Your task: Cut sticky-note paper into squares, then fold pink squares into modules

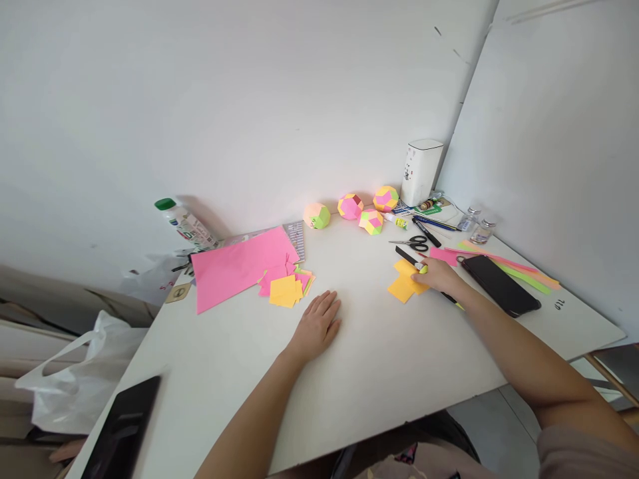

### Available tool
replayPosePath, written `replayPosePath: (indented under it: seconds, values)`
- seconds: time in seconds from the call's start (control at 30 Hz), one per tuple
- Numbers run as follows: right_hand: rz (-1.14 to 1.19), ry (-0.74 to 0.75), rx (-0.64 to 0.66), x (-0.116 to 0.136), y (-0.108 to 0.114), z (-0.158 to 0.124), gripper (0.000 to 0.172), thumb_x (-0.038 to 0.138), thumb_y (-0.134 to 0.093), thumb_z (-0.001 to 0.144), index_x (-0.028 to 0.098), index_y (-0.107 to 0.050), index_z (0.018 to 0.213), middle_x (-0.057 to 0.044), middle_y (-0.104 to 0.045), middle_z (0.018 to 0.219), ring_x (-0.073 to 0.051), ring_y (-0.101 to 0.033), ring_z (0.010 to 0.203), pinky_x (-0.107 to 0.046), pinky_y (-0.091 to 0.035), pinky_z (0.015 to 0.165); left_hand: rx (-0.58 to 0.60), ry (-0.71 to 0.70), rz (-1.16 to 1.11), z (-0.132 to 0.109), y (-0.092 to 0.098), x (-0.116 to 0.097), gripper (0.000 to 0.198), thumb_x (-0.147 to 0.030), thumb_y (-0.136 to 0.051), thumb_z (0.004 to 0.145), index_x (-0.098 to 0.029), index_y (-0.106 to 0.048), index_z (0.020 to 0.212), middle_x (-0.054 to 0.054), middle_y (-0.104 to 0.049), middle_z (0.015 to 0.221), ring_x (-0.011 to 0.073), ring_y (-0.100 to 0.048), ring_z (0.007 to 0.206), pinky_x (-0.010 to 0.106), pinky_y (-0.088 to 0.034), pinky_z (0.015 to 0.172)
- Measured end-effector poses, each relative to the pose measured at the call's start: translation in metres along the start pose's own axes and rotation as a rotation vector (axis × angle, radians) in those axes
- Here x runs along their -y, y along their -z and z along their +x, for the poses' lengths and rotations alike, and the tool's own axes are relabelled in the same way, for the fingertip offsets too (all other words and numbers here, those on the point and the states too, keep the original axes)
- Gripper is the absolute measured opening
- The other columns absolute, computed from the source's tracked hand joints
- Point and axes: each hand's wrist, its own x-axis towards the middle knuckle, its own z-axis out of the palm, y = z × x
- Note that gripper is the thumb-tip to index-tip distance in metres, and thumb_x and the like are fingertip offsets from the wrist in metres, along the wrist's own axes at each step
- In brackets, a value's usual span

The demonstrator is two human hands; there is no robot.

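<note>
My left hand (318, 324) lies flat on the white table (239, 372), fingers stretched out, holding nothing, just right of a pile of small orange and pink paper squares (285, 286). My right hand (439, 275) rests palm down over orange paper squares (405, 285), its fingers curled around a small yellow-green thing I cannot make out. A black ruler-like strip (405, 255) lies just beyond it. A black phone (500, 285) lies to its right.
A large pink sheet (234, 266) and a bottle with a green cap (182, 223) lie at left. Several coloured paper balls (350, 206), scissors (413, 243), pens, a white box (420, 170) and two small jars sit at the back. Paper strips (519, 269) lie right; another dark device (124, 429) near left.
</note>
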Motion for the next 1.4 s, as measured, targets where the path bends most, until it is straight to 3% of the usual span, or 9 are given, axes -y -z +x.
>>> replayPosePath:
  seconds: [0.37, 0.57, 0.7, 0.83, 0.9, 1.1, 1.17, 1.3, 1.4]
  values:
    - [-0.025, 0.044, -0.021, 0.006, 0.002, -0.01, 0.025, 0.031, -0.058, 0.07, 0.016, -0.061, 0.09, -0.011, -0.066, 0.097, -0.023, -0.061, 0.082, -0.026, -0.037, 0.054, 0.006, 0.004, -0.011, -0.001, 0.001, 0.0, 0.041, -0.029, -0.038, 0.093, -0.015, -0.049, 0.129, 0.014, -0.044, 0.141, 0.0288, -0.035, 0.134, 0.052, -0.036, 0.108]
    - [-0.076, 0.065, -0.162, 0.006, 0.004, -0.015, 0.01, 0.028, -0.055, 0.072, 0.018, -0.054, 0.073, -0.009, -0.063, 0.085, -0.022, -0.058, 0.079, -0.026, -0.031, 0.051, 0.025, 0.012, 0.0, 0.0, 0.002, -0.001, 0.041, -0.03, -0.037, 0.093, -0.015, -0.049, 0.129, 0.014, -0.043, 0.142, 0.0287, -0.035, 0.134, 0.052, -0.036, 0.108]
    - [0.022, 0.214, -0.26, 0.015, 0.004, -0.037, 0.015, 0.03, -0.053, 0.074, 0.019, -0.047, 0.065, -0.003, -0.058, 0.07, -0.018, -0.055, 0.068, -0.025, -0.033, 0.053, 0.012, 0.006, -0.002, 0.0, 0.001, -0.002, 0.04, -0.028, -0.037, 0.093, -0.016, -0.049, 0.129, 0.013, -0.044, 0.141, 0.0289, -0.036, 0.134, 0.052, -0.036, 0.108]
    - [0.136, 0.437, -0.123, 0.033, -0.012, -0.071, 0.016, 0.032, -0.054, 0.075, 0.02, -0.048, 0.067, -0.001, -0.057, 0.071, -0.015, -0.055, 0.065, -0.024, -0.038, 0.057, -0.026, -0.008, -0.004, 0.0, 0.0, -0.002, 0.041, -0.028, -0.039, 0.092, -0.016, -0.046, 0.131, 0.015, -0.047, 0.138, 0.0297, -0.039, 0.131, 0.052, -0.038, 0.106]
    - [0.134, 0.521, -0.047, 0.039, -0.022, -0.08, 0.015, 0.034, -0.056, 0.076, 0.019, -0.052, 0.073, -0.003, -0.059, 0.079, -0.017, -0.058, 0.073, -0.026, -0.042, 0.062, -0.069, -0.002, -0.015, 0.0, 0.001, -0.002, 0.045, -0.027, -0.041, 0.091, -0.016, -0.04, 0.134, 0.016, -0.048, 0.136, 0.03, -0.042, 0.128, 0.051, -0.042, 0.103]
    - [0.12, 0.535, -0.089, 0.026, -0.03, -0.064, 0.018, 0.027, -0.058, 0.077, 0.02, -0.056, 0.093, -0.007, -0.06, 0.099, -0.021, -0.06, 0.089, -0.032, -0.047, 0.076, -0.249, -0.121, -0.061, 0.001, 0.006, -0.013, 0.056, -0.01, -0.036, 0.087, -0.023, -0.028, 0.141, 0.014, -0.052, 0.128, 0.028, -0.046, 0.125, 0.052, -0.045, 0.097]
    - [0.107, 0.549, -0.1, 0.019, -0.032, -0.057, 0.019, 0.021, -0.056, 0.077, 0.02, -0.055, 0.097, -0.008, -0.059, 0.104, -0.022, -0.06, 0.091, -0.033, -0.047, 0.078, -0.213, -0.174, -0.093, 0.001, 0.009, -0.024, 0.056, -0.011, -0.037, 0.087, -0.023, -0.029, 0.14, 0.013, -0.052, 0.129, 0.0287, -0.045, 0.126, 0.053, -0.043, 0.099]
    - [0.073, 0.638, -0.063, 0.016, -0.041, -0.056, 0.025, 0.014, -0.055, 0.076, 0.019, -0.053, 0.1, -0.008, -0.056, 0.104, -0.022, -0.059, 0.093, -0.034, -0.048, 0.08, 0.015, -0.29, -0.136, 0.003, 0.012, -0.042, 0.043, -0.023, -0.042, 0.089, -0.017, -0.043, 0.132, 0.015, -0.048, 0.136, 0.0299, -0.04, 0.129, 0.051, -0.04, 0.103]
    - [0.061, 0.651, -0.041, 0.019, -0.044, -0.06, 0.023, 0.014, -0.056, 0.076, 0.018, -0.054, 0.098, -0.008, -0.055, 0.102, -0.022, -0.059, 0.092, -0.034, -0.049, 0.079, 0.073, -0.293, -0.142, 0.004, 0.014, -0.045, 0.036, -0.027, -0.043, 0.09, -0.017, -0.052, 0.123, 0.013, -0.049, 0.135, 0.0295, -0.04, 0.128, 0.051, -0.039, 0.105]
